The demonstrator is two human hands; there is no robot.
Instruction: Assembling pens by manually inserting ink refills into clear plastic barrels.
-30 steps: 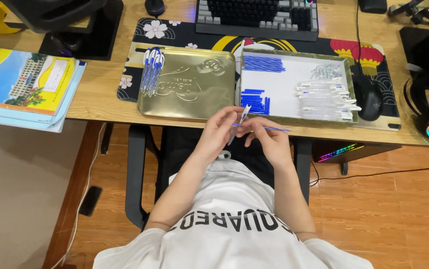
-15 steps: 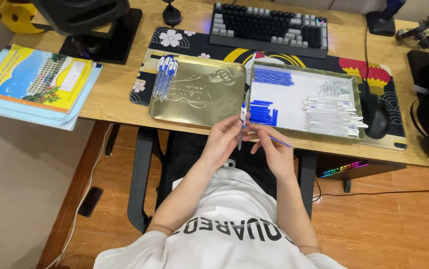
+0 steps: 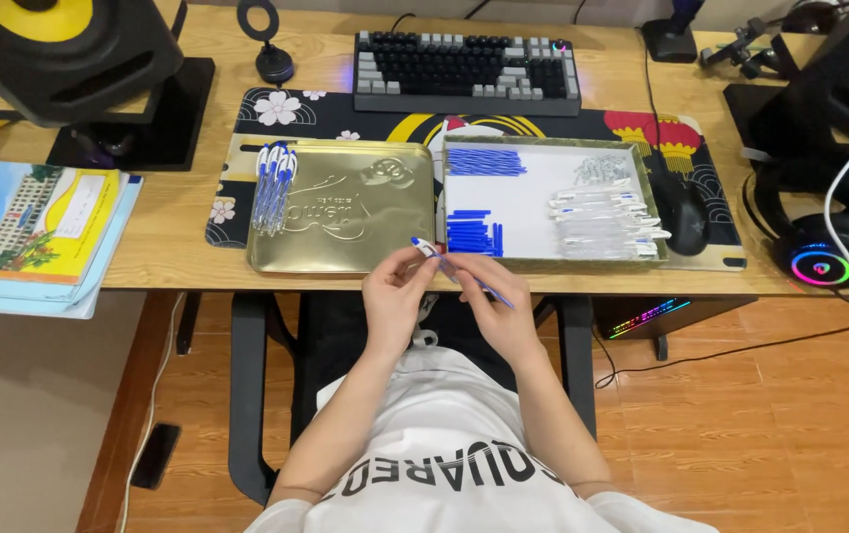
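Seated person, both hands up in front of the chest, just off the near edge of the tabletop (image 3: pixel 178 237). Left hand (image 3: pixel 392 296) and right hand (image 3: pixel 488 301) share one blue-and-clear pen (image 3: pixel 456 273). Left fingers pinch the pen's upper end near the blue tip. Right fingers are pressed around the lower shaft, with the thin end poking out past them toward the lap. The pen is held in the air, tilted, touching nothing else.

On the tabletop just beyond the hands is a gold tin lid (image 3: pixel 345 212) with a bunch of finished blue pens (image 3: pixel 272 183) lying at its left end. Beside it on the right is an open tray (image 3: pixel 543 255) holding blue refills (image 3: pixel 484 161), blue caps (image 3: pixel 472 235), clear barrels (image 3: pixel 602 212) and what look like small springs (image 3: pixel 602 168), too small to be sure. A keyboard (image 3: pixel 466 71) sits further back, a mouse (image 3: pixel 683 217) right of the tray, a headset (image 3: pixel 824 247) at far right and books (image 3: pixel 35 232) at far left.

Risks, as a judgement: the pen hangs over the lap and floor, not over the tray, so a slipped pinch likely drops a small part out of reach. Pushing the pieces together off-axis could bend the thin refill. The pens on the lid sit near its rim, and a nudge from the left forearm could roll them off.
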